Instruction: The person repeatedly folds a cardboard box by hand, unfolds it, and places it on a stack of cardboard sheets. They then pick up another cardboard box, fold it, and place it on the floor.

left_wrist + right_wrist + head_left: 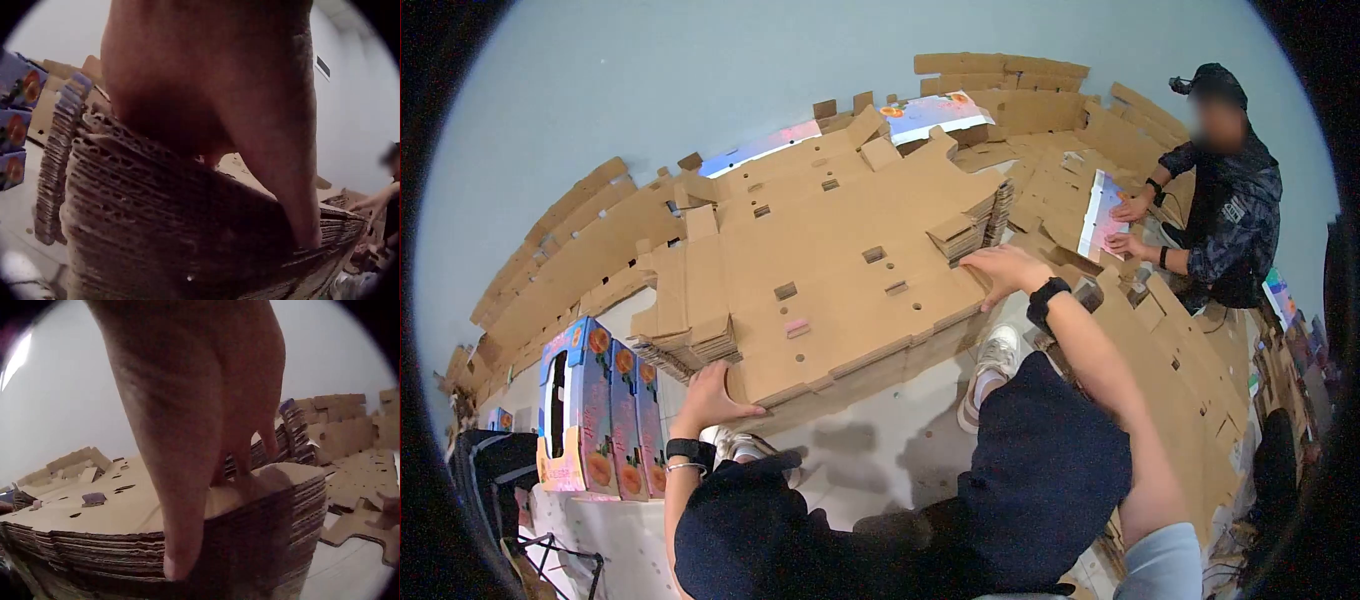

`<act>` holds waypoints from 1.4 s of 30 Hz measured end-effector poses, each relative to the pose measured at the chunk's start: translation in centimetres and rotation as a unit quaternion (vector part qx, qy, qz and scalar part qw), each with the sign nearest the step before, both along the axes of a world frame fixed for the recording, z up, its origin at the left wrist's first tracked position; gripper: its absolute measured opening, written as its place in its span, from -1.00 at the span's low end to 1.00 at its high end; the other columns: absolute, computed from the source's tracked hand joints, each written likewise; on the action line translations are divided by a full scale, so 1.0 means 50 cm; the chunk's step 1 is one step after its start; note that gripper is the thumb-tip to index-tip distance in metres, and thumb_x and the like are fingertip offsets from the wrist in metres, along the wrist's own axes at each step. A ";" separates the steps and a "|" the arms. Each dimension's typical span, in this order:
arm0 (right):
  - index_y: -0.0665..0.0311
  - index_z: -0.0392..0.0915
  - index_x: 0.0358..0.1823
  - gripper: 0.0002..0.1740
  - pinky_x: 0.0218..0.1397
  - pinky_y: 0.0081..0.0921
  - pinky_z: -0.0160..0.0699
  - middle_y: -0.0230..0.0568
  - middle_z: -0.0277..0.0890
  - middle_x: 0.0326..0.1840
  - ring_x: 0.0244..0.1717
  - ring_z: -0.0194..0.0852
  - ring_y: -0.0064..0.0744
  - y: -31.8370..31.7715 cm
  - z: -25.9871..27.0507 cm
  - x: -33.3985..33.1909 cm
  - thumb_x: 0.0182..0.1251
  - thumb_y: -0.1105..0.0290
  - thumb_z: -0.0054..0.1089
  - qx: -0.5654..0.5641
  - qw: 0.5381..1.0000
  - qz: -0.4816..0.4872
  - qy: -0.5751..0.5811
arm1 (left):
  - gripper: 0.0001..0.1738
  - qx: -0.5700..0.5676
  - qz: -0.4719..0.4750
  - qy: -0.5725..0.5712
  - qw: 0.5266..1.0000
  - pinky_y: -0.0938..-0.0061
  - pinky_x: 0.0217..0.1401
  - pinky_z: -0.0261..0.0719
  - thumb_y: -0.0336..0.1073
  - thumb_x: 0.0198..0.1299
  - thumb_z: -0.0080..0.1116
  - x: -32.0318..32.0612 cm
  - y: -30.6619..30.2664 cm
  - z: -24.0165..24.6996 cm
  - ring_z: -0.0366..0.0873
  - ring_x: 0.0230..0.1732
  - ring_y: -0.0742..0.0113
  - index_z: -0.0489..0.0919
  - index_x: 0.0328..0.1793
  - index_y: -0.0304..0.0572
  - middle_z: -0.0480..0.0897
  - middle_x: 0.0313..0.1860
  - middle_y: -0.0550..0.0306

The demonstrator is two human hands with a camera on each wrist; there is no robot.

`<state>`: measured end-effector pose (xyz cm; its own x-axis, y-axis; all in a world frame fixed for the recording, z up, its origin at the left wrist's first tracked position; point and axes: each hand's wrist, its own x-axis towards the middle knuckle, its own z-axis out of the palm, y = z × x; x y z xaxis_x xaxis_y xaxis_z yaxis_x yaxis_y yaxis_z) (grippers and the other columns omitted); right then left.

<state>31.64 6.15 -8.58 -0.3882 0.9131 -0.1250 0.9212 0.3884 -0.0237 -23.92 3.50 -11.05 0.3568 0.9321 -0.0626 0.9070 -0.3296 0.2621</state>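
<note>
A thick stack of flat brown cardboard sheets [830,290] with cut-out slots lies in front of the person. At its near left corner is the left hand [712,398]; in the left wrist view the left hand [212,94] has its thumb against the layered edges [162,219], the other fingers mostly hidden. The right hand [1007,272] rests at the near right corner. In the right wrist view, the right hand [200,419] has its thumb straight down the front edges of the stack [269,531], its other fingers on top. A small pink piece [797,328] lies on the sheet.
Printed blue fruit boxes [600,410] stand at the left. Another person [1225,200] crouches at the right, hands on a printed sheet [1103,215]. More cardboard [1180,390] lies at the right, and cardboard pieces [580,240] line the wall. The wearer's shoes [997,365] are beside the stack.
</note>
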 end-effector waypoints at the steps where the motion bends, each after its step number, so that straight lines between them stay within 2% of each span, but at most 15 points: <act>1: 0.02 0.28 0.34 0.08 0.34 -0.19 0.26 -0.29 0.42 0.26 0.32 0.32 -0.16 -0.003 -0.007 0.002 -0.34 -0.03 0.60 0.012 1.000 0.005 0.026 | 0.09 0.016 0.002 -0.013 1.000 0.11 0.28 0.27 0.37 -0.51 0.52 -0.001 -0.001 -0.007 0.44 0.18 -0.05 0.48 0.09 -0.29 0.57 0.01 -0.13; 6: -0.01 0.19 0.43 0.13 0.43 -0.16 0.18 -0.23 0.27 0.42 0.42 0.19 -0.08 -0.019 -0.029 0.002 -0.26 -0.04 0.56 0.068 0.998 0.003 -0.014 | 0.10 0.063 0.007 -0.009 0.998 0.13 0.28 0.26 0.35 -0.52 0.53 -0.012 -0.008 -0.025 0.44 0.17 -0.05 0.47 0.14 -0.23 0.56 -0.01 -0.08; 10: 0.05 0.16 0.47 0.06 0.47 -0.18 0.14 -0.14 0.18 0.48 0.47 0.13 -0.08 -0.033 0.005 -0.009 -0.07 -0.10 0.46 -0.010 1.000 -0.018 -0.005 | 0.16 0.040 -0.019 0.001 0.999 0.12 0.31 0.22 0.30 -0.55 0.56 -0.011 -0.008 -0.013 0.38 0.20 -0.04 0.41 0.24 -0.18 0.51 0.05 -0.06; 12: 0.14 0.18 0.47 -0.02 0.47 -0.22 0.14 -0.04 0.16 0.49 0.48 0.11 -0.11 -0.026 -0.003 0.031 0.10 -0.19 0.32 -0.095 0.930 -0.103 0.341 | 0.19 0.039 -0.024 0.035 0.998 0.12 0.33 0.20 0.27 -0.56 0.57 -0.018 -0.017 0.006 0.35 0.23 -0.06 0.38 0.27 -0.17 0.47 0.10 -0.06; 13: 0.29 0.33 0.36 -0.09 0.42 -0.24 0.20 0.03 0.30 0.39 0.43 0.19 -0.14 -0.017 -0.040 0.059 0.19 -0.26 0.20 -0.039 0.868 -0.163 0.468 | 0.21 0.042 -0.028 0.069 0.996 0.12 0.36 0.18 0.24 -0.57 0.59 -0.023 -0.019 0.012 0.31 0.26 -0.07 0.35 0.31 -0.16 0.43 0.16 -0.06; 15: 0.33 0.38 0.31 -0.13 0.37 -0.28 0.24 0.01 0.38 0.31 0.36 0.27 -0.17 -0.014 -0.112 0.100 0.23 -0.27 0.14 -0.013 0.848 -0.249 0.468 | 0.23 0.061 -0.007 0.068 0.996 0.08 0.35 0.19 0.21 -0.55 0.60 -0.053 -0.026 -0.006 0.27 0.28 -0.13 0.31 0.34 -0.14 0.39 0.19 -0.09; 17: 0.37 0.52 0.18 -0.18 0.23 -0.41 0.33 -0.10 0.55 0.09 0.15 0.44 -0.28 -0.043 -0.143 0.069 0.35 -0.30 -0.08 -0.012 0.746 -0.412 0.523 | 0.26 0.051 0.036 0.043 0.997 0.07 0.42 0.18 0.16 -0.46 0.60 -0.052 -0.042 0.013 0.16 0.39 -0.13 0.22 0.44 -0.11 0.31 0.26 -0.12; 18: 0.37 0.52 0.18 -0.18 0.23 -0.41 0.33 -0.10 0.55 0.09 0.15 0.44 -0.28 -0.042 -0.161 0.062 0.35 -0.30 -0.08 -0.015 0.744 -0.417 0.522 | 0.26 0.046 0.034 0.044 0.997 0.07 0.42 0.18 0.16 -0.46 0.60 -0.051 -0.038 0.001 0.16 0.39 -0.13 0.22 0.44 -0.11 0.31 0.26 -0.12; 21: 0.40 0.57 0.09 -0.24 0.13 -0.47 0.36 -0.17 0.58 0.03 0.05 0.46 -0.37 -0.028 -0.221 0.071 0.42 -0.25 -0.14 0.070 0.680 -0.378 0.624 | 0.06 -0.110 0.137 -0.343 0.923 0.17 0.46 0.16 0.12 -0.11 0.41 -0.063 -0.055 -0.070 0.18 0.41 0.03 0.19 0.47 -0.18 0.29 0.34 -0.08; 24: 0.43 0.60 0.00 -0.27 0.09 -0.48 0.36 -0.20 0.59 -0.04 0.00 0.45 -0.43 -0.006 -0.273 0.099 0.43 -0.21 -0.12 0.094 0.682 -0.394 0.609 | -0.13 -0.230 0.236 -0.656 0.679 0.28 0.50 0.15 0.09 0.24 0.22 -0.110 -0.086 -0.098 0.21 0.44 0.19 0.15 0.50 -0.26 0.27 0.43 -0.03; 25: 0.44 0.61 -0.06 -0.28 0.08 -0.49 0.36 -0.19 0.61 -0.10 -0.04 0.47 -0.45 -0.015 -0.252 0.075 0.43 -0.20 -0.11 0.105 0.646 -0.396 0.644 | -0.15 -0.182 0.273 -0.580 0.746 0.31 0.46 0.21 0.20 0.32 0.06 -0.088 -0.094 -0.084 0.25 0.41 0.23 0.18 0.48 -0.31 0.34 0.36 -0.03; 30: 0.46 0.62 -0.11 -0.28 0.05 -0.49 0.38 -0.12 0.63 -0.08 -0.06 0.49 -0.45 -0.024 -0.237 0.060 0.43 -0.19 -0.11 0.118 0.655 -0.394 0.634 | -0.15 -0.193 0.279 -0.575 0.744 0.33 0.42 0.26 0.21 0.32 0.05 -0.113 -0.080 -0.140 0.31 0.35 0.23 0.21 0.44 -0.39 0.37 0.35 -0.02; 36: 0.45 0.63 -0.16 -0.29 0.08 -0.31 0.40 0.14 0.63 -0.19 -0.10 0.55 -0.13 -0.005 -0.288 0.083 0.46 -0.16 -0.18 0.162 0.717 -0.391 0.555 | -0.19 -0.162 0.279 -0.618 0.717 0.33 0.40 0.28 0.21 0.33 0.03 -0.099 -0.089 -0.143 0.35 0.32 0.24 0.23 0.45 -0.32 0.39 0.33 -0.01; 38: 0.43 0.58 -0.05 -0.33 0.14 -0.22 0.39 0.26 0.59 -0.12 -0.01 0.54 0.06 0.000 -0.288 0.093 0.47 -0.12 -0.20 0.162 0.772 -0.427 0.442 | -0.18 -0.170 0.272 -0.620 0.716 0.32 0.42 0.25 0.23 0.33 0.00 -0.105 -0.091 -0.147 0.33 0.34 0.26 0.23 0.46 -0.27 0.39 0.33 0.02; 42: 0.40 0.50 0.11 -0.31 0.20 -0.20 0.37 0.22 0.52 0.11 0.12 0.50 0.08 -0.040 -0.183 0.060 0.46 -0.13 -0.25 0.175 0.798 -0.418 0.397 | -0.11 -0.201 0.296 -0.636 0.683 0.28 0.47 0.07 0.35 0.30 -0.07 -0.126 -0.099 -0.174 0.20 0.43 0.24 0.17 0.51 -0.16 0.30 0.44 0.08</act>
